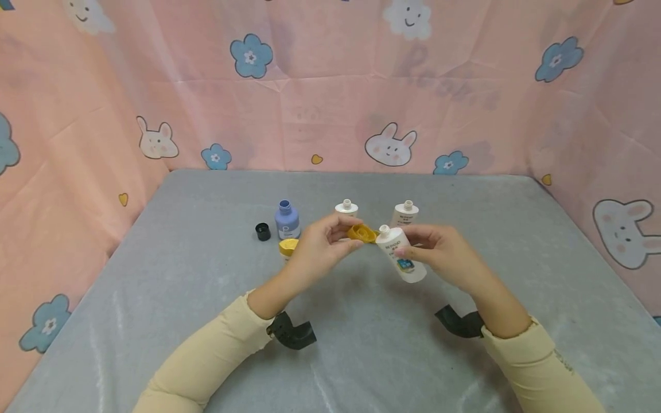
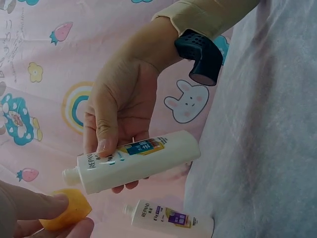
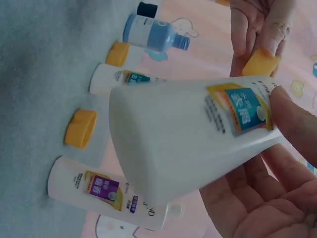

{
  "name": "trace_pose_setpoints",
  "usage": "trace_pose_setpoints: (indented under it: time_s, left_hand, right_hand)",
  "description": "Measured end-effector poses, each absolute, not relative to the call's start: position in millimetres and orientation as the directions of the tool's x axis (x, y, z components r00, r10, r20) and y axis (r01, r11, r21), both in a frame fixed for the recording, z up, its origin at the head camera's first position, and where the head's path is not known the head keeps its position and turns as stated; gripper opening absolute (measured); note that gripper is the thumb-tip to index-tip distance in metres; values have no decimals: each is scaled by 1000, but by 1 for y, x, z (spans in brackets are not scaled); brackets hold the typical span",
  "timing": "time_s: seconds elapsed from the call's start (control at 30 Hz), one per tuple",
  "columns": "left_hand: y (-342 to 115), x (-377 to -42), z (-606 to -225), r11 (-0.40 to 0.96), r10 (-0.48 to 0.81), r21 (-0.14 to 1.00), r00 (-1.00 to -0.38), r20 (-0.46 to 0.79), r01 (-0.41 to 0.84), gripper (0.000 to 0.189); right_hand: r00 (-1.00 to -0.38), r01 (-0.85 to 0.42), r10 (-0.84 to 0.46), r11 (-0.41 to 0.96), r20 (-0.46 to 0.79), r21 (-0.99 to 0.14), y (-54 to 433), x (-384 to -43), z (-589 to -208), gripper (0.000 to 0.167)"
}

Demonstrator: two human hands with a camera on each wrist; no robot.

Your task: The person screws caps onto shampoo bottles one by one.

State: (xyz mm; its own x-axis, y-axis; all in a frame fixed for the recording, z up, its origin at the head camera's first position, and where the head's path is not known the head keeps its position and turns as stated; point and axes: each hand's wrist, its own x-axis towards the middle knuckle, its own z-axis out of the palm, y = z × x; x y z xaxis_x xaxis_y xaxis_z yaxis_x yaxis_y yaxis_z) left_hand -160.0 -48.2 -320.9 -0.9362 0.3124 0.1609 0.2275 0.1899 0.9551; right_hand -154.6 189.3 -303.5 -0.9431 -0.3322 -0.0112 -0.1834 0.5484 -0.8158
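Observation:
My left hand pinches a yellow cap between thumb and fingers, its hollow side showing in the head view. Just to the right, my right hand grips a white bottle with a teal and yellow label, tilted with its uncapped neck toward the cap. Cap and neck are very close; I cannot tell whether they touch. The left wrist view shows the right thumb across the front of this bottle, near the left hand with the yellow cap.
Behind the hands stand two uncapped white bottles, one with a teal label, one with a purple label. Yellow caps lie near them. At the left are a blue bottle and a black cap. A pink curtain borders the grey-covered table.

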Motion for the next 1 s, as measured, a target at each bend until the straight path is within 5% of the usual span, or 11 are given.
trace_pose_setpoints:
  time_s: [0.33, 0.63, 1.0]
  left_hand:
    - [-51, -160, -324, 214, 359, 947, -921, 153, 241, 41]
    - [-51, -158, -323, 252, 352, 935, -923, 153, 250, 30]
    - [-52, -159, -323, 325, 353, 906, -924, 149, 270, 31]
  right_hand:
    - [-907, -304, -415, 541, 66, -784, 189, -153, -313, 43]
    - [-935, -226, -355, 573, 11, -788, 184, -150, -313, 40]
    - [-914, -278, -403, 551, 41, -786, 180, -148, -315, 36]
